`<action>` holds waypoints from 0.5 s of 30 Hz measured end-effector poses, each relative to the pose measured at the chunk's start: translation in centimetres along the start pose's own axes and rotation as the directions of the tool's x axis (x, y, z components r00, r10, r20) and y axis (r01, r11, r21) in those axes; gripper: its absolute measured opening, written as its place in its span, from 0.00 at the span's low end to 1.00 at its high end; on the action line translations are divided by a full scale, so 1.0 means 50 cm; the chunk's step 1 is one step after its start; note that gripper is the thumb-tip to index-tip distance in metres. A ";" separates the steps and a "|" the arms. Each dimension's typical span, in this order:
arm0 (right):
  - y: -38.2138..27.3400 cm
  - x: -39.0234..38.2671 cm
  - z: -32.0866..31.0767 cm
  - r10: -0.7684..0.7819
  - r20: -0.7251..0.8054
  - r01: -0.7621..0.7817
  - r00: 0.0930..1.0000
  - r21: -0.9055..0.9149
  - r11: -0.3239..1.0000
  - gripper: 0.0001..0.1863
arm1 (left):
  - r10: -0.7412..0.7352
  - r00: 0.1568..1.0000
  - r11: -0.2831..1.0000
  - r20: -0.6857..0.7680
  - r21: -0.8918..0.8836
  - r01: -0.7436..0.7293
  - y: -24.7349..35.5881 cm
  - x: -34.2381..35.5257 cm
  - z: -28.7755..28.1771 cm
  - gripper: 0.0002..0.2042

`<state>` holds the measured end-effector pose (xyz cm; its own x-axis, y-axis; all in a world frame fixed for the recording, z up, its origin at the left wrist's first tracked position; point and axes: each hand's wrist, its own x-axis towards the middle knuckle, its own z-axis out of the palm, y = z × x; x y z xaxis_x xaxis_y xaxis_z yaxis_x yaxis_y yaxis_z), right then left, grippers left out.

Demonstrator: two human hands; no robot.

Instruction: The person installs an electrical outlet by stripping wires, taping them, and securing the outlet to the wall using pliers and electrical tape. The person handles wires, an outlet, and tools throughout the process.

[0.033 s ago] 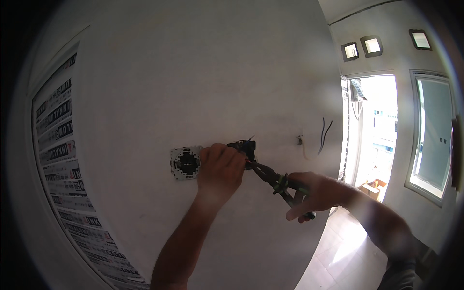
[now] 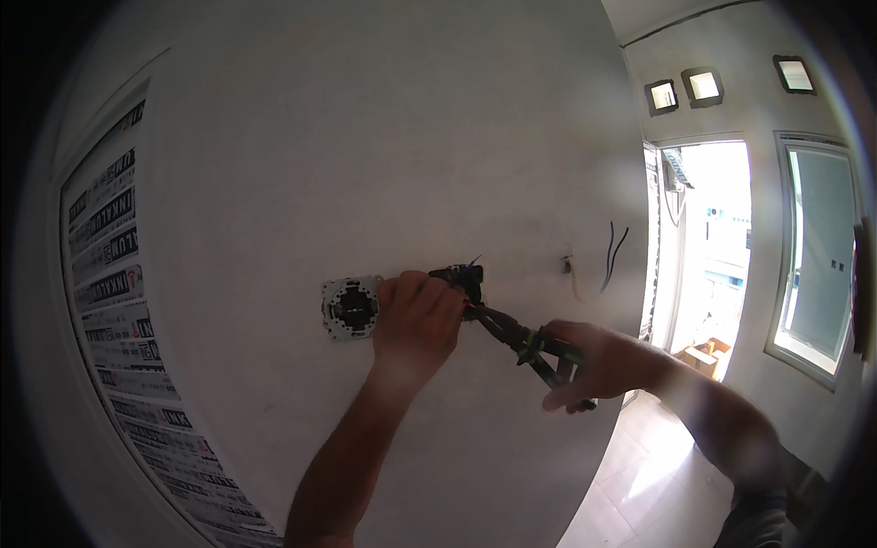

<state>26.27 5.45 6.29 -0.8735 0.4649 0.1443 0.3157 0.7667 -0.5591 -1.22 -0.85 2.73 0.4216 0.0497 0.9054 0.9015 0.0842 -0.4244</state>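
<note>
My left hand (image 2: 416, 320) is closed against the white wall, fingers curled at the left side of a dark wall box (image 2: 471, 279). What its fingertips grip is hidden behind the knuckles. A short bit of blue wire sticks up from the box, and a tiny patch of red shows by the fingertips. My right hand (image 2: 607, 362) is wrapped round the handles of dark pliers with green parts (image 2: 502, 327). Their jaws point up and left, reaching the lower edge of the box beside my left fingers. Left of that hand, a round socket insert on a metal frame (image 2: 352, 308) sits on the wall.
Two loose wires, one blue (image 2: 609, 256) and one dark, stick out from the wall further right, near a small hole (image 2: 566, 265). A bright doorway (image 2: 703, 247) and a window (image 2: 816, 260) lie beyond. Film with printing covers a panel (image 2: 114, 274) at left.
The fingers of my right hand have shifted slightly upward on the plier handles. My left hand and the jaws stay in place.
</note>
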 end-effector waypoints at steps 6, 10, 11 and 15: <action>0.037 -0.009 0.031 -0.385 -0.373 0.101 0.844 -0.595 0.798 0.27 | -0.002 1.000 1.000 0.013 -0.004 0.002 0.000 0.013 0.003 0.09; 0.057 -0.001 0.032 -0.708 -0.345 0.025 0.616 -0.890 0.455 0.31 | -0.011 1.000 1.000 0.017 0.000 0.011 -0.004 0.012 0.006 0.10; 0.054 -0.001 0.032 -0.772 -0.335 -0.016 0.540 -0.921 0.388 0.32 | -0.011 1.000 1.000 0.014 0.000 0.011 -0.004 0.011 0.006 0.10; 0.057 0.008 0.048 -0.653 -0.423 -0.042 0.628 -0.857 0.514 0.31 | -0.015 1.000 1.000 0.014 0.011 0.015 -0.001 0.012 0.004 0.10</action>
<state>25.95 6.76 2.79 -0.5984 -0.0216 0.8009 0.5164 0.7539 0.4061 -1.06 -0.61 3.29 0.4064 0.0624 0.9115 0.9067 0.0955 -0.4108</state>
